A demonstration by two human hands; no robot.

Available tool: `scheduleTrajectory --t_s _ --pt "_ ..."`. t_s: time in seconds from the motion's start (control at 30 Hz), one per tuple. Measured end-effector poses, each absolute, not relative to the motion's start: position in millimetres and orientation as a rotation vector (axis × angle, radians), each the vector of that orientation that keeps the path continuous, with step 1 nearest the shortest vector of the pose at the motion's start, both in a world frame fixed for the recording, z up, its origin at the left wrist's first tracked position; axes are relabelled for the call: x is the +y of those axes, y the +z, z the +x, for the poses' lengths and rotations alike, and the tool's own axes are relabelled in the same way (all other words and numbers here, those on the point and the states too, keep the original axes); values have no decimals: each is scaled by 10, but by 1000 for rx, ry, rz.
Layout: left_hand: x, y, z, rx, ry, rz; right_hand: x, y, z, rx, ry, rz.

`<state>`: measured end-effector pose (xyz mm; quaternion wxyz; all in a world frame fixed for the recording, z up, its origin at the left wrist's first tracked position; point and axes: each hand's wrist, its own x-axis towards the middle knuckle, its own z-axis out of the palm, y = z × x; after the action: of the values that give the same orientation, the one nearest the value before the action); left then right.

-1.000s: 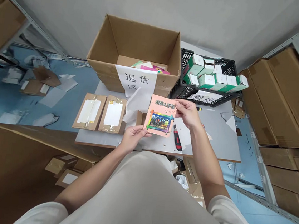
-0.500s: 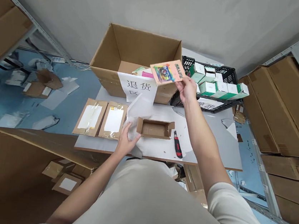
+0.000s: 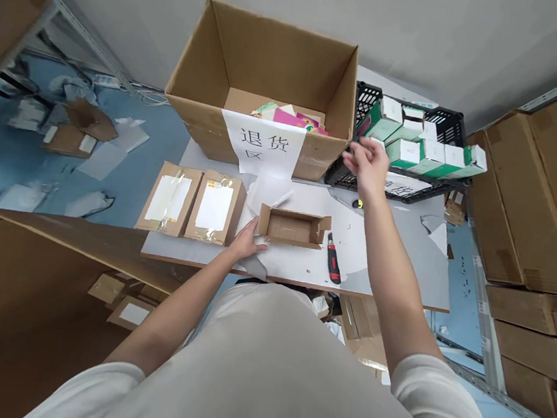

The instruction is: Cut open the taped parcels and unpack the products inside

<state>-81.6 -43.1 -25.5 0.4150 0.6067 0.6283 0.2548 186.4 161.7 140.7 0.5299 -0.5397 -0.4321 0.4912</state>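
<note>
My right hand (image 3: 370, 166) hovers empty, fingers spread, above the table between the big cardboard box (image 3: 209, 110) and the black crate (image 3: 449, 124). Colourful booklets (image 3: 293, 117) lie inside the big box, which carries a white paper sign (image 3: 264, 146). My left hand (image 3: 247, 240) rests flat on white wrapping paper (image 3: 269, 198) beside a small open cardboard box (image 3: 294, 227). A red and black utility knife (image 3: 333, 259) lies just right of that small box.
Two sealed flat parcels (image 3: 193, 203) lie at the table's left. The black crate holds green and white cartons (image 3: 416, 151). Shelves with stacked cardboard boxes (image 3: 546, 199) stand at right. A large cardboard sheet (image 3: 23, 287) is at lower left. Paper scraps litter the blue floor (image 3: 37, 161).
My right hand carried the pink booklet from in front of me up over the big box and let it go; it is now empty. My left hand dropped to the wrapping paper.
</note>
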Motion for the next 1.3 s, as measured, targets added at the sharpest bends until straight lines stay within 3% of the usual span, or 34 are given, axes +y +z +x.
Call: scheduleTrajectory --t_s 0.13,0.27,0.37,0.77,1.03,1.3 --pt "-455 -347 -784 1552 551 1528 471 721 2476 -1029 983 -1576" --pt "-456 -431 -695 1595 567 1403 -329 -9 2453 -1079 1232 -1757" --pt "-455 -480 -594 1603 591 1292 -494 -248 2141 -1100 1419 -1737" --pt "-826 37 -312 1570 817 1296 -1002 124 2154 -1170 1493 -1488" --pt "-870 290 269 1603 879 1590 -1320 242 2357 -1318 849 -1800" --pt "-927 445 1212 1365 779 1787 -2051 557 3047 -1245 491 -2191"
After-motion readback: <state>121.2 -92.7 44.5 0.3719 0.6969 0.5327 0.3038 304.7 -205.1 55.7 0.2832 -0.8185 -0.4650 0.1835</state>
